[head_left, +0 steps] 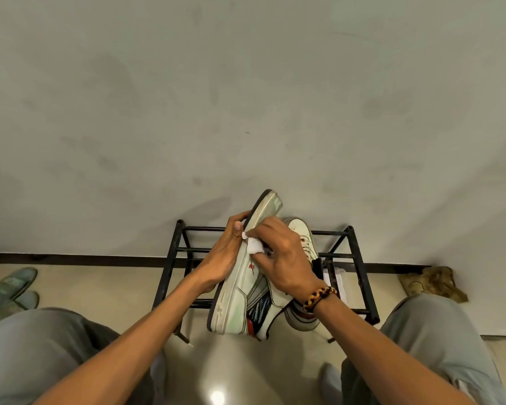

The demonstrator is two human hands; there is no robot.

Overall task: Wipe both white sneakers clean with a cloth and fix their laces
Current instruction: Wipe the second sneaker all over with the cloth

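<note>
Gripping the raised white leather sneaker with red and black side panels [240, 290] from its sole side, the left hand [224, 258] has its fingers curled over the dark edge of the sole near the toe and its thumb laid along the sidewall. That shoe is held in the air above the black metal shoe rack [360, 267], tipped on its side with the toe pointing up and away and the heel low, toward the person's knees. The right hand [284, 258] comes over the upper from the other side and pinches a small wad of white cloth [252, 246] in its fingertips – the wad is pressed against the sidewall of the shoe just below the left thumb. A braided bracelet of black, yellow and red beads [319, 298] sits on the right wrist.

The second white sneaker with white laces [304, 241] rests on the top rails of the rack, just behind and beside the right hand – its toe toward the wall, its heel partly hidden by the wrist. The rack stands against a pale wall on a cream floor. A pair of grey-green slippers [9, 290] lies on the floor far to the left, and a crumpled brown rag [433, 283] lies by the wall to the right.
</note>
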